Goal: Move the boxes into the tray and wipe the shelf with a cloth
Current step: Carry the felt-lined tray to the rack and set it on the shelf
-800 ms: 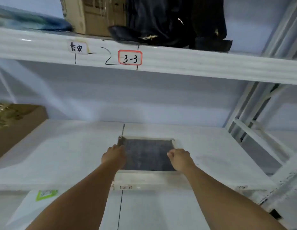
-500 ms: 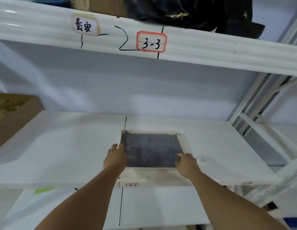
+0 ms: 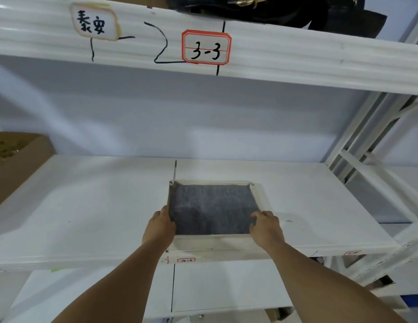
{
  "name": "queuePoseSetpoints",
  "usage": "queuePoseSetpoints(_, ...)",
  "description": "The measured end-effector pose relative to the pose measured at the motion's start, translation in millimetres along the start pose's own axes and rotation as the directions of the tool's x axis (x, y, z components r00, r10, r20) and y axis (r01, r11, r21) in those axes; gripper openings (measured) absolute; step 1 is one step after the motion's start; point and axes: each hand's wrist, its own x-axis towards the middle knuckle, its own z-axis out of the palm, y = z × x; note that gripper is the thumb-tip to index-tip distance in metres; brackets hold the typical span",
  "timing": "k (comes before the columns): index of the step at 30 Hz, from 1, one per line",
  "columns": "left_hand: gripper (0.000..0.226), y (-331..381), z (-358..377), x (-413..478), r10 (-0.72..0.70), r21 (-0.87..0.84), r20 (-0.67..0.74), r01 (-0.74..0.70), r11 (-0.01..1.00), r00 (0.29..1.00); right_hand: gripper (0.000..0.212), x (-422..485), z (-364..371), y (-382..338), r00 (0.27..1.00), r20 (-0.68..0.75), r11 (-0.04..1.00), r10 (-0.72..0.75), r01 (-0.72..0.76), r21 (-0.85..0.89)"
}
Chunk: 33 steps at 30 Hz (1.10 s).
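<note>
A shallow white tray [image 3: 258, 197] lined with dark grey felt lies flat on the white shelf [image 3: 98, 206], its near edge at the shelf's front lip. My left hand [image 3: 160, 226] grips the tray's left rim, fingers curled over the edge. My right hand [image 3: 266, 226] grips the right rim near the front corner. Nothing lies inside the tray. No cloth is in view.
A brown cardboard box [image 3: 15, 159] stands at the shelf's far left. The upper shelf beam [image 3: 296, 64] carries a "3-3" label [image 3: 206, 47], with a black bag [image 3: 285, 10] above. Slanted white rack struts [image 3: 366, 145] stand at the right. A lower shelf [image 3: 226, 285] sits below.
The tray has slid a little deeper onto the shelf with both hands on its sides. The camera has tilted up and moved closer.
</note>
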Motion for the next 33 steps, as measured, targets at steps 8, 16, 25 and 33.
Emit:
queuePoseSetpoints(8, 0.023, 1, 9, -2, -0.193, -0.105, -0.036, 0.188, 0.976, 0.981, 0.052, 4, 11, 15, 0.999, -0.044, 0.990, 0.010, -0.004, 0.143)
queuePoseSetpoints(16, 0.020, 4, 18, -7, -0.251, -0.174, -0.056, 0.238, 0.955, 0.966, 0.051, 12, 17, 31, 0.992, -0.059, 0.950, 0.110, -0.088, 0.301)
queuePoseSetpoints(25, 0.030, 4, 17, -12, -0.320, -0.273, -0.138, 0.274, 0.922, 0.937, 0.021, 26, 13, 39, 0.954, 0.114, 0.867, 0.276, -0.299, 0.399)
queuePoseSetpoints(33, 0.033, 22, 25, -19, -0.281, -0.300, -0.203, 0.214, 0.930, 0.938, 0.024, 22, 2, 56, 0.935, 0.212, 0.656, 0.284, -0.351, 0.669)
